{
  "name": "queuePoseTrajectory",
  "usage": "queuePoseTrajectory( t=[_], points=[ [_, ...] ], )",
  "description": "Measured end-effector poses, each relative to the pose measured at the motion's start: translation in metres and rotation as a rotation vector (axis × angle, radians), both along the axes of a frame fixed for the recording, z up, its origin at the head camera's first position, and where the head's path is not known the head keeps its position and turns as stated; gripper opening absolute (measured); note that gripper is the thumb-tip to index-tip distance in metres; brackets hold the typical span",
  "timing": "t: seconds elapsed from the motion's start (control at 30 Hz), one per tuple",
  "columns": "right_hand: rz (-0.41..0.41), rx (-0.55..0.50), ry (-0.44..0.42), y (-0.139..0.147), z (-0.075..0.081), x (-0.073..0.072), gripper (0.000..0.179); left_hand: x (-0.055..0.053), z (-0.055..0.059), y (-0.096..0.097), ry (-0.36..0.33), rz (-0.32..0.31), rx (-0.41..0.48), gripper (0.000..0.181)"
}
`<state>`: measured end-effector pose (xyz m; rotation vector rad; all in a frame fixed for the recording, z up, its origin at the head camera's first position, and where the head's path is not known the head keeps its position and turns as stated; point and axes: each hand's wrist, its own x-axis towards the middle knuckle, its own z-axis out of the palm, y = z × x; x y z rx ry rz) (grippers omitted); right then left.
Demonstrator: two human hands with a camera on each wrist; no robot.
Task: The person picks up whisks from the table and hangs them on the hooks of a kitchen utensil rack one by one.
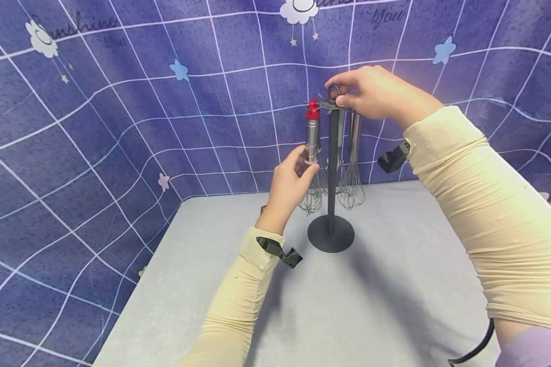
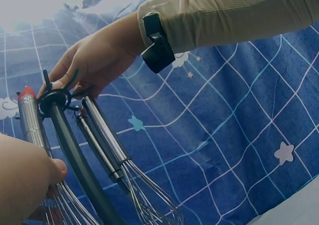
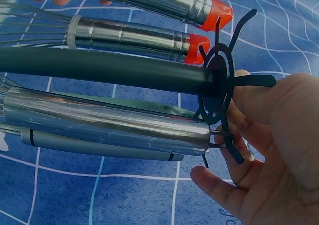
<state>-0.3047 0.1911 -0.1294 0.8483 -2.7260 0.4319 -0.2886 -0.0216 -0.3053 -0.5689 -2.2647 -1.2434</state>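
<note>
A dark utensil stand [image 1: 332,173] stands upright, with whisks hanging from the hooks around its top. My right hand [image 1: 381,94] pinches the ring at its top. My left hand [image 1: 288,178] grips the lower handle of a red-tipped whisk [image 1: 312,133] on the stand's left side; its wires [image 2: 67,205] hang below the hand. In the right wrist view, a second red-tipped whisk [image 3: 129,40] is beside it. On the pole's other side hang a whisk with a plain steel handle [image 3: 109,121] and a thinner grey-handled utensil [image 3: 104,146]. A pale green utensil [image 3: 144,105] is partly hidden behind them.
The stand's round base [image 1: 330,242] sits on a table with a light grey cover [image 1: 188,285]. A blue grid-patterned curtain [image 1: 202,127] hangs behind and to the left. A black cable [image 1: 475,349] lies at the lower right.
</note>
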Motion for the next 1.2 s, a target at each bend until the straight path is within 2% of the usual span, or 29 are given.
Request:
queuePoseTrajectory(
  t=[0.2, 0.73, 1.2],
  points=[
    [-0.003, 0.005, 0.001, -0.001, 0.002, 0.001, 0.045, -0.003, -0.002, 0.001, 0.024, 0.001, 0.009, 0.045],
    [-0.011, 0.0, -0.008, -0.001, 0.001, 0.002, 0.045, 0.0, -0.004, -0.001, -0.011, -0.02, 0.006, 0.048],
    [-0.008, 0.007, 0.012, -0.003, 0.001, 0.004, 0.043, 0.0, -0.01, -0.007, -0.006, -0.063, -0.004, 0.05]
  ],
)
